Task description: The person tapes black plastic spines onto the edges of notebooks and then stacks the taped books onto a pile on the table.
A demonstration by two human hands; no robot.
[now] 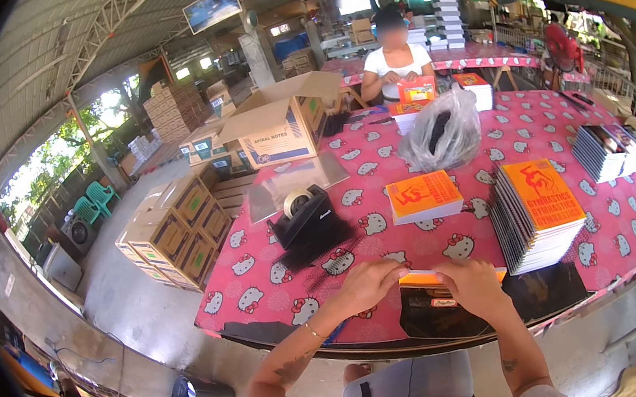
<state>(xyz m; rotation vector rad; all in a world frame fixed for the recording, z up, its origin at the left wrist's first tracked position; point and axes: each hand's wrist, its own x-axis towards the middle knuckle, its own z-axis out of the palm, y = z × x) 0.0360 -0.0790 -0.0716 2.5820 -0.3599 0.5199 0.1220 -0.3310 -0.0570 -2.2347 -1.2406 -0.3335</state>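
At the near edge of the table, my left hand (372, 283) pinches the left end of an orange-covered notebook (421, 278). My right hand (471, 283) closes on its other end, hiding much of it. A black mat (536, 295) lies beneath. Just beyond my hands sits a short stack of orange-covered pads (424, 196). To the right of my right hand rises a taller stack of orange notebooks with black spiral bindings (536, 215). Left of the pads stands a black tape dispenser (304, 214), with loose black binding coils (320, 250) spread in front of it.
The table has a pink patterned cover (376, 251). A clear plastic bag with dark contents (441, 132) and an open cardboard box (278, 130) stand farther back. Spiral notebooks (612, 150) sit at right. Across the table a co-worker (397, 66) handles an orange item. Cartons (174, 224) fill the floor at left.
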